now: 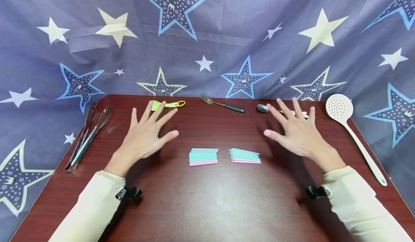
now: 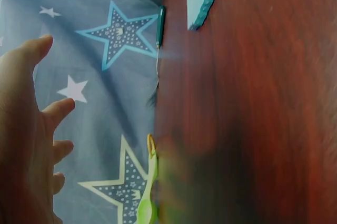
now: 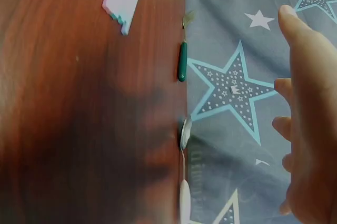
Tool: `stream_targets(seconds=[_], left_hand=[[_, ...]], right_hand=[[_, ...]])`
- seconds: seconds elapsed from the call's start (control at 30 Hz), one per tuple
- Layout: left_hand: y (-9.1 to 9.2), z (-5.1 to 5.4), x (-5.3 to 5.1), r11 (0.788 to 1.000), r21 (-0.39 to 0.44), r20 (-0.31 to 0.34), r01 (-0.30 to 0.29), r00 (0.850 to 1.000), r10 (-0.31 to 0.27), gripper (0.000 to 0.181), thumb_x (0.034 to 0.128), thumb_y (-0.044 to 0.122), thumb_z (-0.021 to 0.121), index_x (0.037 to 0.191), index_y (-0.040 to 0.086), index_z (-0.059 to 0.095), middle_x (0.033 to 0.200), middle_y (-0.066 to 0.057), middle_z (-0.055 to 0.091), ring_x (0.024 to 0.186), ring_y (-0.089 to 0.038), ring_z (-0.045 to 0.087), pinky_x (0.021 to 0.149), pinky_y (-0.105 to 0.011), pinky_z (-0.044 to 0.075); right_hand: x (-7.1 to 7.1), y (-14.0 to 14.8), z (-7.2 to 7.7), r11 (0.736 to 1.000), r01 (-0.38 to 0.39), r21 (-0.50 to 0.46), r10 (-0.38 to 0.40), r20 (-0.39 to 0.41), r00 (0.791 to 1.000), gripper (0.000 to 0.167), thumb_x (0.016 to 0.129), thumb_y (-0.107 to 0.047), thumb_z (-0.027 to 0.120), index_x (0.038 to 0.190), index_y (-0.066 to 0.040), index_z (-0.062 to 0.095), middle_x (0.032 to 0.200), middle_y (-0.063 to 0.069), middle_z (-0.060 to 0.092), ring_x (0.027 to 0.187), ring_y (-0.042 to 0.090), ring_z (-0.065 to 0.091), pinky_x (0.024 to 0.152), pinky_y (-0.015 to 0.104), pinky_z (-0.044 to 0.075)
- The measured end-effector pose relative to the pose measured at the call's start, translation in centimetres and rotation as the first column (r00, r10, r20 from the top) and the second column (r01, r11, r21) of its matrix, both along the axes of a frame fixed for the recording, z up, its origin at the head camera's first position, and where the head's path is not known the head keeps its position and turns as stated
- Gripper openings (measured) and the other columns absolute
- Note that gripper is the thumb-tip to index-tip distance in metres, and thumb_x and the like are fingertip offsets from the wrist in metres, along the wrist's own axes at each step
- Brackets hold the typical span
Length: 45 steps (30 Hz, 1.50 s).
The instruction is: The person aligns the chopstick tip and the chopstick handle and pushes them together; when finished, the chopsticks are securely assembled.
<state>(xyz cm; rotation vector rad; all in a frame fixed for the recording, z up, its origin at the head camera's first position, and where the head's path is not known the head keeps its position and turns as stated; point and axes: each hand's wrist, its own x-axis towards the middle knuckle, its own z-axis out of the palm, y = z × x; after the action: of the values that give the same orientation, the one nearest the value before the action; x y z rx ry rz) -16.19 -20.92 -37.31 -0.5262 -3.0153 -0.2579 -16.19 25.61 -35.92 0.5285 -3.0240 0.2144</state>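
Observation:
My left hand (image 1: 142,135), fingers spread and holding nothing, hovers over the table's left half, its fingertips by a green spoon (image 1: 166,105). Over the right half my right hand (image 1: 299,135) is spread too, partly covering a metal spoon (image 1: 263,108) with a white handle. Between the hands lie two flat groups of teal and pink sticks, a left one (image 1: 203,156) and a right one (image 1: 245,156). A green-handled fork (image 1: 234,108) rests near the back edge. The left wrist view shows the hand (image 2: 26,129) beside the green spoon (image 2: 147,203); the right wrist view shows the other hand (image 3: 313,119).
Metal tongs (image 1: 87,137) with green on them lie at the far left of the dark red table (image 1: 220,206). A white slotted ladle (image 1: 353,132) lies along the right edge. Behind the table hangs a grey-blue cloth (image 1: 227,40) with stars.

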Motion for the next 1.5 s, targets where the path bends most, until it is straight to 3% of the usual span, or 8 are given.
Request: stream_targets(seconds=[0.23, 0.47, 0.67, 0.8, 0.97, 1.07, 1.33, 1.5], left_hand=[[1.1, -1.5, 0.9, 0.999, 0.034, 0.006, 0.026, 1.0, -0.026, 0.074, 0.0989, 0.074, 0.04, 0.163, 0.042, 0.023, 0.174, -0.005, 0.018, 0.162, -0.038, 0.007, 0.12, -0.077, -0.002], [3.2, -3.5, 2.1, 0.986, 0.145, 0.006, 0.08, 0.997, -0.082, 0.066, 0.1024, 0.064, 0.045, 0.161, 0.035, 0.035, 0.17, -0.009, 0.029, 0.16, -0.038, 0.019, 0.125, -0.068, 0.011], [5.1, -4.7, 3.2, 0.946, 0.306, 0.051, 0.111, 0.99, -0.132, 0.058, 0.1044, 0.056, 0.05, 0.156, 0.027, 0.047, 0.163, -0.008, 0.042, 0.152, -0.035, 0.038, 0.118, -0.066, 0.032], [5.8, -5.3, 3.4, 0.918, 0.383, 0.107, 0.104, 0.982, -0.155, 0.057, 0.1054, 0.055, 0.048, 0.153, 0.025, 0.05, 0.158, -0.004, 0.048, 0.147, -0.031, 0.045, 0.115, -0.062, 0.037], [6.3, -6.4, 3.0, 0.868, 0.49, 0.143, 0.08, 0.975, -0.17, 0.049, 0.1061, 0.049, 0.052, 0.146, 0.022, 0.059, 0.147, -0.002, 0.056, 0.138, -0.027, 0.05, 0.113, -0.058, 0.038], [6.6, -7.3, 2.6, 0.84, 0.538, 0.125, 0.067, 0.979, -0.158, 0.04, 0.1045, 0.041, 0.058, 0.139, 0.021, 0.066, 0.136, -0.001, 0.062, 0.128, -0.024, 0.054, 0.109, -0.053, 0.041], [7.5, -8.7, 2.4, 0.851, 0.516, -0.015, 0.095, 0.995, -0.102, 0.02, 0.0941, 0.028, 0.074, 0.113, 0.024, 0.081, 0.109, 0.003, 0.069, 0.104, -0.018, 0.058, 0.092, -0.044, 0.045], [7.6, -9.0, 2.5, 0.852, 0.518, -0.015, 0.076, 0.997, -0.08, 0.014, 0.0922, 0.027, 0.077, 0.105, 0.024, 0.083, 0.104, 0.005, 0.07, 0.101, -0.018, 0.059, 0.092, -0.044, 0.046]], right_hand=[[0.6, -1.3, -1.6, 0.997, -0.039, -0.073, 0.04, 0.015, 0.999, 0.078, 0.101, -0.064, 0.049, 0.166, -0.032, 0.02, 0.173, 0.011, 0.021, 0.16, 0.046, 0.007, 0.116, 0.081, 0.003], [2.2, -3.2, -3.8, 0.965, -0.107, -0.238, 0.123, 0.054, 0.991, 0.069, 0.104, -0.051, 0.054, 0.162, -0.018, 0.034, 0.164, 0.019, 0.037, 0.157, 0.044, 0.024, 0.122, 0.068, 0.02], [3.1, -4.3, -5.5, 0.929, -0.088, -0.358, 0.138, 0.115, 0.984, 0.062, 0.104, -0.047, 0.056, 0.156, -0.015, 0.045, 0.159, 0.02, 0.044, 0.151, 0.041, 0.035, 0.119, 0.064, 0.03], [3.4, -4.8, -6.3, 0.904, -0.074, -0.421, 0.154, 0.157, 0.976, 0.057, 0.105, -0.045, 0.055, 0.152, -0.014, 0.049, 0.156, 0.015, 0.049, 0.148, 0.036, 0.04, 0.119, 0.06, 0.032], [3.3, -5.2, -7.3, 0.878, -0.13, -0.46, 0.182, 0.069, 0.981, 0.043, 0.104, -0.033, 0.061, 0.141, -0.011, 0.061, 0.141, 0.009, 0.063, 0.135, 0.032, 0.05, 0.112, 0.055, 0.036], [3.2, -5.4, -7.9, 0.863, -0.137, -0.486, 0.171, 0.025, 0.985, 0.035, 0.101, -0.027, 0.066, 0.132, -0.011, 0.067, 0.132, 0.007, 0.067, 0.126, 0.029, 0.054, 0.104, 0.051, 0.036], [2.5, -6.0, -9.6, 0.834, -0.103, -0.542, 0.124, 0.002, 0.992, 0.024, 0.091, -0.018, 0.075, 0.115, -0.018, 0.078, 0.113, 0.002, 0.07, 0.107, 0.021, 0.054, 0.091, 0.043, 0.037], [2.6, -6.1, -10.3, 0.83, -0.133, -0.541, 0.134, -0.038, 0.99, 0.024, 0.087, -0.013, 0.078, 0.109, -0.019, 0.079, 0.106, 0.0, 0.07, 0.101, 0.019, 0.054, 0.089, 0.042, 0.036]])
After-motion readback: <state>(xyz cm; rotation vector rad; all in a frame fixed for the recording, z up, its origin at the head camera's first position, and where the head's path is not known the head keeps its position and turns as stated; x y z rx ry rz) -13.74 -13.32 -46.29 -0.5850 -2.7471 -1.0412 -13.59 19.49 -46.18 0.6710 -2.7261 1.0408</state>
